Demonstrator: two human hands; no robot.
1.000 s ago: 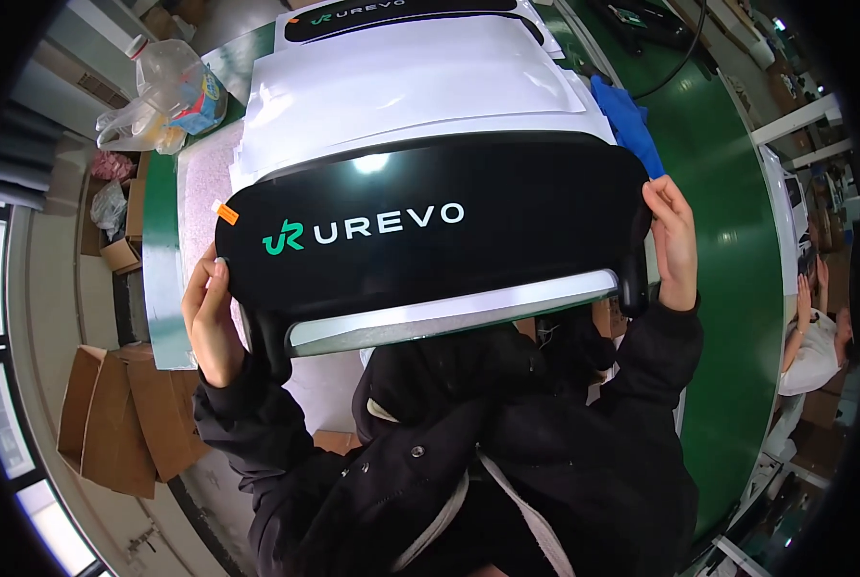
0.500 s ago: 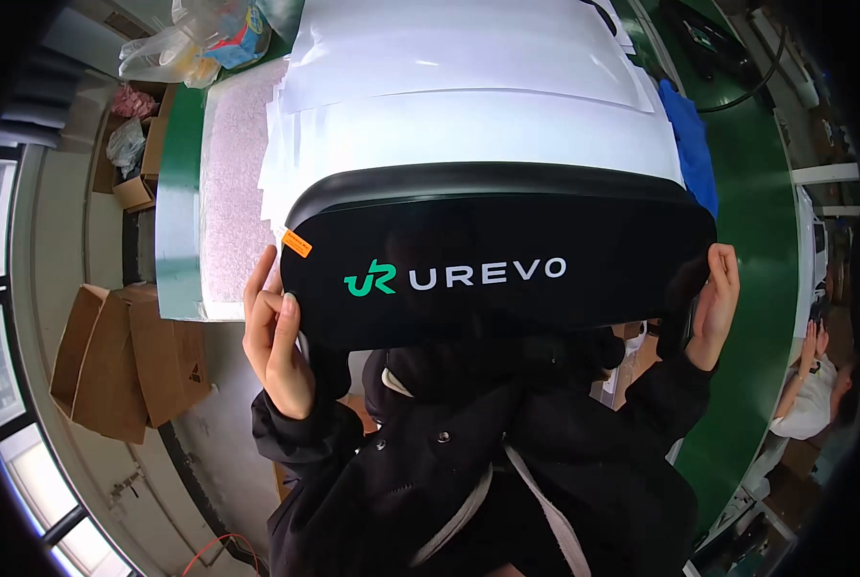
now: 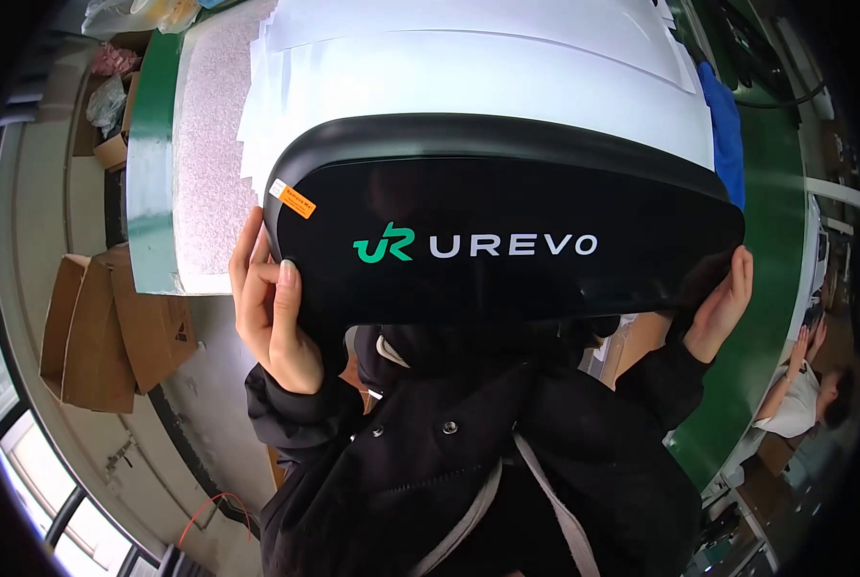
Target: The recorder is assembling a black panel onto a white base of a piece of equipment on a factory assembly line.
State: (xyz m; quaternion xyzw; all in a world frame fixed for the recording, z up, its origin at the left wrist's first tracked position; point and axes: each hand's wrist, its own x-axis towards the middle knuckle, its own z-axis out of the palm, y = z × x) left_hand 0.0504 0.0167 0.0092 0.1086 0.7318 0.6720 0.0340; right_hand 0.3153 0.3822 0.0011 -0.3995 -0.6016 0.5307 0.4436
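Observation:
A long glossy black panel [image 3: 507, 202] with rounded corners and a matte raised edge spans the space in front of my chest. It bears a green emblem and pale lettering. Near its upper left corner sticks a small orange label [image 3: 297, 201]. My left hand [image 3: 274, 308] grips the left end, thumb on the front face and fingers around the side. At the opposite end my right hand [image 3: 723, 306] holds the edge, its fingers bent against the corner and partly hidden. The panel's back cannot be seen.
Beyond the panel, white sheets [image 3: 449, 77] cover a pale foam-like board [image 3: 214, 154] on a green table [image 3: 771, 250]. Blue cloth [image 3: 726, 135] lies at the right. An open cardboard box [image 3: 93, 337] stands left. Another person [image 3: 796, 389] is at far right.
The panel tilts slightly, its right end now lower than its left, with both hands still on it. The view has shifted, so the table and box appear higher and further left.

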